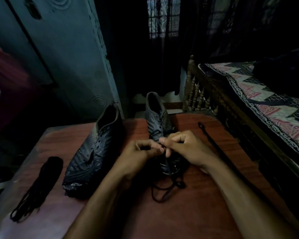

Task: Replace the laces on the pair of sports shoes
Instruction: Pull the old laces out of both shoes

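Two dark sports shoes stand on a reddish wooden table (205, 213), toes toward me. The left shoe (91, 152) has bare eyelets and no lace. Over the front of the right shoe (156, 118) my left hand (141, 152) and my right hand (183, 147) meet, both pinching a black lace (164, 187) that hangs down and lies in loose loops on the table. The right shoe's toe is hidden under my hands. A bundle of black laces (41, 181) lies at the table's left.
A thin dark strap (212, 144) lies on the table to the right of the shoes. A bed with a patterned cover (269, 104) and carved wooden rail stands at the right. A blue-grey cabinet door (62, 57) is behind the left shoe. The room is dim.
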### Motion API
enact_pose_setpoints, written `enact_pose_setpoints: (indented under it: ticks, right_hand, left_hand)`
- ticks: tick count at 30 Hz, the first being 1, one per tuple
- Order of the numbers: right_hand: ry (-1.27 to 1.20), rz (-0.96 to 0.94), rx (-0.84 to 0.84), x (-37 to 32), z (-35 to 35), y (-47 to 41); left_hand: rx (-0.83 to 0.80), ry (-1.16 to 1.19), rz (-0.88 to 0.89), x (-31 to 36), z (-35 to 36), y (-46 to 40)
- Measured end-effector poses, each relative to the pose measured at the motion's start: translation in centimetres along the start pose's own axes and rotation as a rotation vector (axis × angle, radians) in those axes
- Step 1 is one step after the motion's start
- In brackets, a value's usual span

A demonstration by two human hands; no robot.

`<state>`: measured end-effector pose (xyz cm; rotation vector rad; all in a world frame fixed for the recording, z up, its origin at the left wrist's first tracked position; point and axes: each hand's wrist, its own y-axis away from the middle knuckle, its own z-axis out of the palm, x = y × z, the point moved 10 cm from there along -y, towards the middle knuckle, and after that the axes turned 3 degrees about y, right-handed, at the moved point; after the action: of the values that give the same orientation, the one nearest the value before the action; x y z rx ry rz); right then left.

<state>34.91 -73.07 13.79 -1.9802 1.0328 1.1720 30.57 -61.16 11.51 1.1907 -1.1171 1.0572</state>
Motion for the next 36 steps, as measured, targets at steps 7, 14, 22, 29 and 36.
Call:
enact_pose_setpoints:
  ticks: [7,14,22,29,36]
  right_hand:
    - [0.095,-0.016,0.099,0.5,-0.1,-0.5]
    - [0.001,-0.111,-0.173,-1.3,0.7,0.4]
    - [0.006,-0.131,-0.128,-0.8,0.5,-0.1]
    - [0.101,-0.033,0.103,0.7,-0.5,-0.4]
    - [0.122,-0.039,0.205,0.9,-1.6,-0.5]
  left_hand:
    - [-0.155,-0.083,0.000,0.5,0.0,0.6]
    - [0.105,-0.088,-0.018,0.1,-1.0,0.1]
    - [0.120,-0.107,0.032,0.4,-0.6,0.3]
    - [0.239,-0.074,-0.002,1.1,-2.7,0.6]
    - [0.164,0.119,-0.007,1.0,-2.3,0.9]
